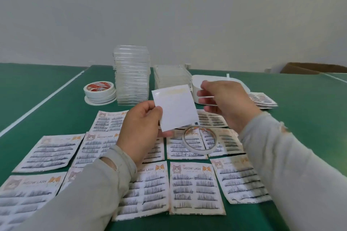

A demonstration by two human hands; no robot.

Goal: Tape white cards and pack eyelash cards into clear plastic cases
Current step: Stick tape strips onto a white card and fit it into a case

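Observation:
My left hand pinches a white card by its lower left corner and holds it up above the table. A pale strip of tape runs along the card's top edge. My right hand is raised just right of the card, its fingers curled around thin white strips that stick out to the left. A nearly used-up tape roll lies on the eyelash cards spread over the green table. Two stacks of clear plastic cases stand behind.
A stack of tape rolls sits left of the cases. A white oval container stands behind my right hand, with more eyelash cards to its right. A cardboard box is at the far right edge.

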